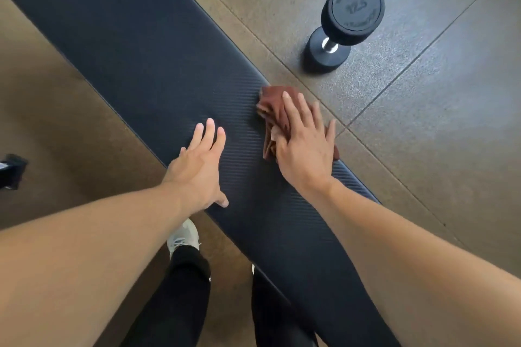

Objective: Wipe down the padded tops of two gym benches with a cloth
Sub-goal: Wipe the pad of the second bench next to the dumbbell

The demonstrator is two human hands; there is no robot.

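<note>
A long black padded bench top [146, 65] runs diagonally from the upper left to the lower right. A crumpled brown cloth [275, 108] lies on its right edge, and my right hand [303, 144] presses flat on the cloth with fingers spread. My left hand [201, 162] rests flat on the pad near its left edge, fingers apart, holding nothing. Only this one bench is in view.
A black dumbbell [345, 22] stands on end on the rubber floor tiles [423, 121] to the right of the bench. A dark object [12, 170] sits at the left edge of the frame. My legs and a white shoe [183, 236] are below the bench.
</note>
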